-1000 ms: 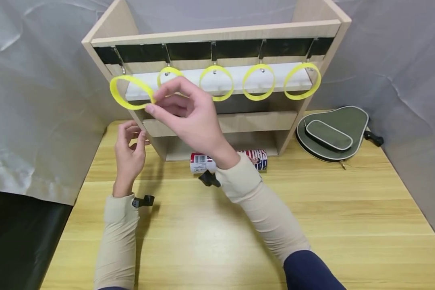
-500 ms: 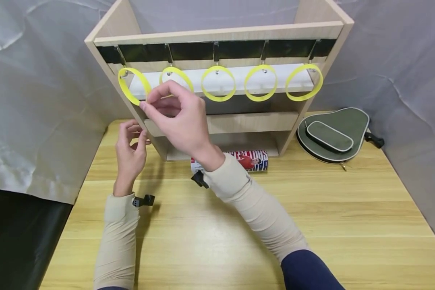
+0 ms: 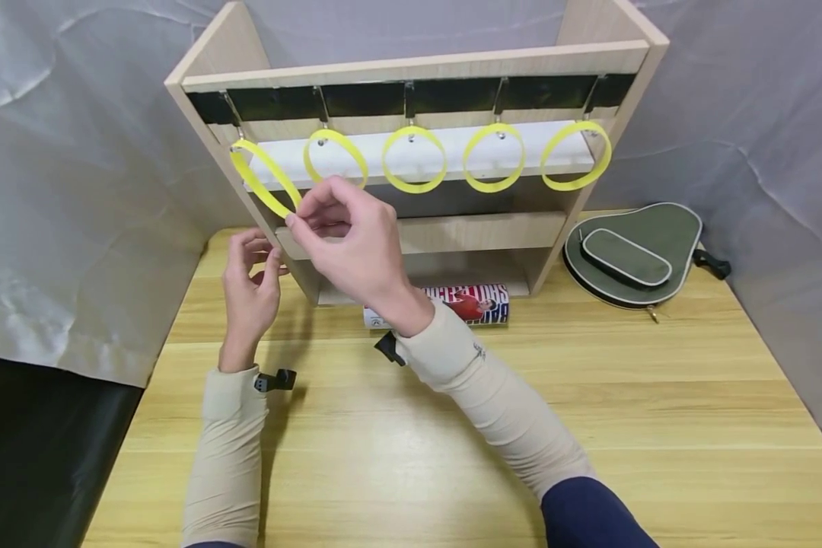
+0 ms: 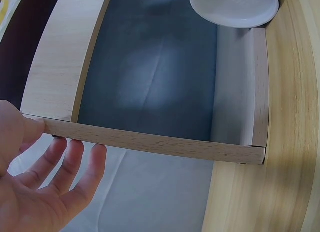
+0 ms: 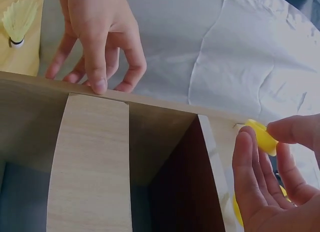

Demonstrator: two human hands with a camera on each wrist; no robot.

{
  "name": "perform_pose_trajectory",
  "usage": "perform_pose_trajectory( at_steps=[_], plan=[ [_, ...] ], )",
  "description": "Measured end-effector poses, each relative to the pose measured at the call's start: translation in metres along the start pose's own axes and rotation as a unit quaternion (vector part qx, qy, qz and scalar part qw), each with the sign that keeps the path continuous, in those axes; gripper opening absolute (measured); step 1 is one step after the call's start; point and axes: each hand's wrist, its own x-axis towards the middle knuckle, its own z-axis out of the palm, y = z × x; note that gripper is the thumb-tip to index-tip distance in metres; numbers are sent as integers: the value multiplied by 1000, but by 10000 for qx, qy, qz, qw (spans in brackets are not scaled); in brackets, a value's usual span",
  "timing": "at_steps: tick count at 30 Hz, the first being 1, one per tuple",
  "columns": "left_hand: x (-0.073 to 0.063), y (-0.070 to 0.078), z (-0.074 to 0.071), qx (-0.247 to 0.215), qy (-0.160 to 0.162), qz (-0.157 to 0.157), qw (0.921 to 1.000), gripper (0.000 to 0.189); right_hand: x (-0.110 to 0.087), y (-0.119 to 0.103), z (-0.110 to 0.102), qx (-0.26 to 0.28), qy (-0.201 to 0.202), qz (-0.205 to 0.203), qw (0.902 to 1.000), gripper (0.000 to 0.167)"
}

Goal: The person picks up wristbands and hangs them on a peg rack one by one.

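My right hand (image 3: 356,240) pinches the lower end of a thin yellow ring (image 5: 262,137) between thumb and fingers. The ring slants, its upper end right at the leftmost metal hook (image 3: 233,110) on the shelf unit. My left hand (image 3: 252,285) grips the left side panel (image 4: 150,142) of this light wooden unit, thumb on the front edge and fingers on the outer side. Similar yellow rings, such as the middle ring (image 3: 414,187), hang from the other hooks in a row along the black strip (image 3: 363,97).
A printed shuttlecock tube (image 3: 476,304) lies before the unit's bottom shelf. To the right on the wooden table (image 3: 411,441) rests a green racket case (image 3: 678,236) with a black handle sticking out. A yellow shuttlecock (image 5: 19,22) appears in the right wrist view. Grey cloth surrounds the table.
My right hand has brought the yellow ring rightward up to the leftmost hook, then dropped slightly, and the ring now tilts more steeply. My left hand stays on the side panel.
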Motion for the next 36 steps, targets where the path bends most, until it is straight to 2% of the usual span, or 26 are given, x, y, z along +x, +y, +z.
perform_pose_trajectory(
  at_steps=[7, 17, 21, 24, 28, 31, 36],
  plan=[
    [0, 1, 3, -24, -18, 1, 10000, 32, -8, 0, -9, -79, -93, -147, 9998, 9],
    [3, 1, 3, -5, -68, 87, 9999, 31, -27, -6, -47, -184, -157, -588, 9980, 9],
    [0, 0, 2, 6, -87, 59, 9999, 31, -37, -9, -63, -327, -170, -836, 9958, 9],
    [-6, -1, -1, 4, -58, -20, 10000, 31, -43, -9, -81, -568, -191, -1027, 9929, 9],
    [-12, 0, -6, -27, -40, -43, 10000, 32, -47, -8, -116, -929, -163, -1266, 9875, 10],
    [-11, 2, -9, 33, -89, 1, 10000, 33, -50, -11, -145, -1009, 28, -1342, 9858, 10],
    [-4, 8, -9, 114, -216, -14, 9997, 36, -57, -18, -187, -1309, 520, -1226, 9824, 8]
  ],
)
